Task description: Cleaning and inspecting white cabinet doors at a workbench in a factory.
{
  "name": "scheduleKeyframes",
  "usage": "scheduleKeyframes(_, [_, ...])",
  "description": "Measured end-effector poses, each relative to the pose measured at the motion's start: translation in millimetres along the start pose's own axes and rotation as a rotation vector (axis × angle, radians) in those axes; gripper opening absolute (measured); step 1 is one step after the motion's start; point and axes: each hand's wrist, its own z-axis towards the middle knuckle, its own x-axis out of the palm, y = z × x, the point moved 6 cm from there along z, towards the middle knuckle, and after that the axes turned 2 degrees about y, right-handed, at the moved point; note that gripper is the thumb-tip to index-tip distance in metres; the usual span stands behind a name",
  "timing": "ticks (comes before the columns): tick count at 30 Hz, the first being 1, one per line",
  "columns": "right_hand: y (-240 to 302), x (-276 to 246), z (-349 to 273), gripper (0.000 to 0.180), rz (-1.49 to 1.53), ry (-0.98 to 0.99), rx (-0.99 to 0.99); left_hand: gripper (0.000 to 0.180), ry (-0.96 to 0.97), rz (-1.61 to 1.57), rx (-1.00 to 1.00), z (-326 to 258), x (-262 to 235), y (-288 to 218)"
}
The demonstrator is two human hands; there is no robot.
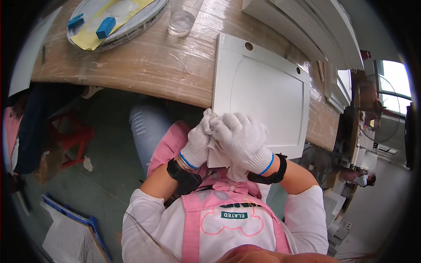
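Both my hands wear white knitted gloves with blue-edged cuffs and come together at the near left edge of a white cabinet door [272,101]. My left hand [197,141] is closed on a crumpled white cloth [216,154]. Beside it, my right hand [243,136] has its fingers curled over the same cloth, partly hiding it. The cloth hangs down between my wrists toward my pink apron. The door lies on the wrapped table, overhanging its near edge, with a recessed middle panel and two round holes along its far side.
At the far left, a round lid [131,31] carries yellow paper and blue blocks [105,27]. A clear cup of liquid [181,23] stands beside it. White panels [311,26] are stacked at the far right. A red stool [72,138] stands on the floor, left; a fan [315,162] sits right.
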Motion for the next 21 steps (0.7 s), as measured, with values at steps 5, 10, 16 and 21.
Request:
scheduleKeyframes(5, [-5, -22, 22, 0.030, 0.007, -0.078, 0.091, 0.039, -0.064, 0.087, 0.294, 8, -5, 36])
scheduleKeyframes(10, [4, -8, 3, 0.026, -0.015, -0.080, 0.001, 0.045, -0.136, 0.722, 0.486, -2, 0, 9])
scheduleKeyframes(16, [-42, -24, 50, 0.027, 0.036, -0.205, 0.174, 0.048, -0.037, -0.322, 0.101, 26, -1, 75])
scheduleKeyframes(21, [-102, -32, 110, 0.026, -0.067, -0.295, 0.201, 0.047, 0.213, -0.510, 0.026, 9, 21, 13])
